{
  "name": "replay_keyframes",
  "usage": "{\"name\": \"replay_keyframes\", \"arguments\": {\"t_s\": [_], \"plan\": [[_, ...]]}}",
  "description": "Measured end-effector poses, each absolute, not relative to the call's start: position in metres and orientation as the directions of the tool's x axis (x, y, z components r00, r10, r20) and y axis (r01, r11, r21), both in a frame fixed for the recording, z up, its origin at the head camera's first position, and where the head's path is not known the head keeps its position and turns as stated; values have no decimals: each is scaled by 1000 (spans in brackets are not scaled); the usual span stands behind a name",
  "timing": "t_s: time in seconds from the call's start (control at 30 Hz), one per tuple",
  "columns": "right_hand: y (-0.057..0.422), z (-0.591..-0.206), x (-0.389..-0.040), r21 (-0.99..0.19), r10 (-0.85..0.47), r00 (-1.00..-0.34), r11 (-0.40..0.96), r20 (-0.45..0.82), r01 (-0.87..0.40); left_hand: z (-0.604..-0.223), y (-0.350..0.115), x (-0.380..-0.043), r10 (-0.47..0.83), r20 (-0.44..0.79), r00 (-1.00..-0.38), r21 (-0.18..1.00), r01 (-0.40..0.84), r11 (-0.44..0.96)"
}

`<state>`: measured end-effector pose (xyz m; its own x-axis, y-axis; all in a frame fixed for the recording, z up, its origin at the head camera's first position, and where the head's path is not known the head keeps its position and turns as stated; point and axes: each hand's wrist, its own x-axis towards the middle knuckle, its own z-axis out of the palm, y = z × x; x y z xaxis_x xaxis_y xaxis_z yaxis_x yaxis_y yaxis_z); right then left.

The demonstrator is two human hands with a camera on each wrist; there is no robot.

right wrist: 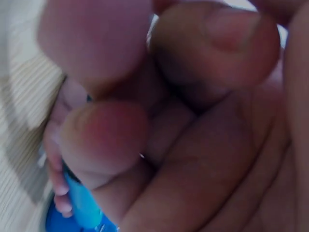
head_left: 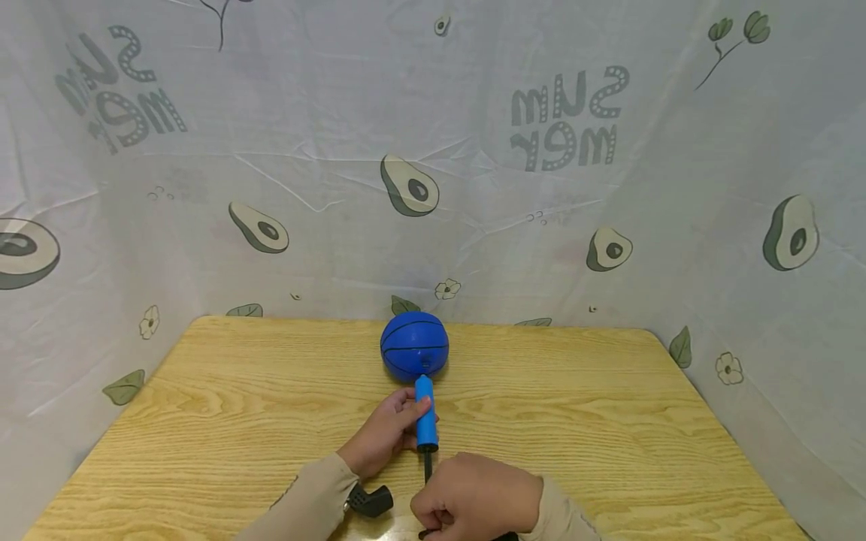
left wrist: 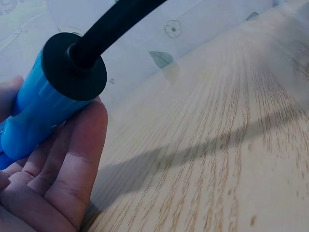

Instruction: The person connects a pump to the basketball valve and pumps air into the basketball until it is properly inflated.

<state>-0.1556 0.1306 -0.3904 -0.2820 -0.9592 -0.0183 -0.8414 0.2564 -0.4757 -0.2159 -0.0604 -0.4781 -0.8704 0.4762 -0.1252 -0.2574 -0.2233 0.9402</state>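
Observation:
A blue basketball [head_left: 415,346] with black lines sits near the back edge of the table. A blue hand pump [head_left: 425,421] points at it, its front tip at the ball's near side; whether a needle is inside the ball I cannot tell. My left hand [head_left: 389,430] holds the pump's barrel [left wrist: 41,96], thumb on top and fingers underneath. From the barrel's black end cap [left wrist: 72,67] a black rod [head_left: 428,466] stretches back toward my body. My right hand [head_left: 476,496] is curled round the handle at the rod's near end, mostly hiding it; in the right wrist view the curled fingers [right wrist: 106,135] fill the picture.
The wood-grain table [head_left: 609,421] extends to both sides of the hands. A white cloth [head_left: 325,113] printed with avocados and leaves hangs behind and at the sides. A black strap device [head_left: 370,500] is worn on the left wrist.

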Motion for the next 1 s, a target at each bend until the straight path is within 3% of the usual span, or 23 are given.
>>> {"name": "replay_keyframes", "arguments": {"t_s": [0.13,0.23,0.43,0.73,1.0], "plan": [[128,-388,-150,-476,-972,-233,218,-29,-852,-479,-60,-217,468,-122,-875,942,-251,-222],[127,-389,-148,-461,-971,-238,228,-37,-858,-478,-60,-217,459,-136,-878,943,-257,-213],[131,-392,-154,-395,-939,-340,332,-52,-857,-473,-58,-215,441,-170,-881,945,-273,-182],[141,-402,-174,-431,-829,-559,499,15,-752,-473,-56,-214,449,-182,-875,953,-270,-140],[142,-408,-178,-371,-784,-608,531,125,-762,-473,-55,-213,459,-171,-872,958,-256,-128]]}}
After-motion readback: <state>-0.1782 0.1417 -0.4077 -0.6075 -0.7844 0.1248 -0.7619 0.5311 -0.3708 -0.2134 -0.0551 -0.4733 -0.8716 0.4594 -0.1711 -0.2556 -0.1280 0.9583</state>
